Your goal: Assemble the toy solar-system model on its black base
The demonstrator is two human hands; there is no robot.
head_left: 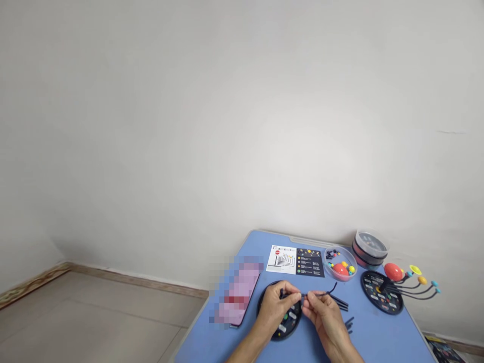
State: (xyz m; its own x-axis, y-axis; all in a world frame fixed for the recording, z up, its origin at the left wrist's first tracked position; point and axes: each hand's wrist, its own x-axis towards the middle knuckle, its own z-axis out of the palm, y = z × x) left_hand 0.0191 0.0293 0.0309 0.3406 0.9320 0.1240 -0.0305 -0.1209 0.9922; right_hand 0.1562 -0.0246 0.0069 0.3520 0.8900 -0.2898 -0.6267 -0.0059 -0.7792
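Observation:
My left hand [273, 305] is closed in a pinch on a thin black rod, over a round black base [284, 331] with printed labels. The fingertips of my right hand [324, 313] pinch the same slim piece, a black curved rod [333, 289] whose bent tip sticks up past the fingers. Both hands meet close together, and the fingers hide the rod's middle, so I cannot tell whether it is one piece or two. Several straight black rods [342, 304] lie beside my right hand, and shorter black pieces [350, 324] lie lower, near its wrist.
On the blue table [219, 348] lie a blurred phone-like slab [242, 295] and a printed instruction sheet [282, 260]. A clear bowl [328, 272] holds coloured balls. Stacked round containers [368, 249] stand behind an assembled planet model [381, 298] at right. The wall rises behind.

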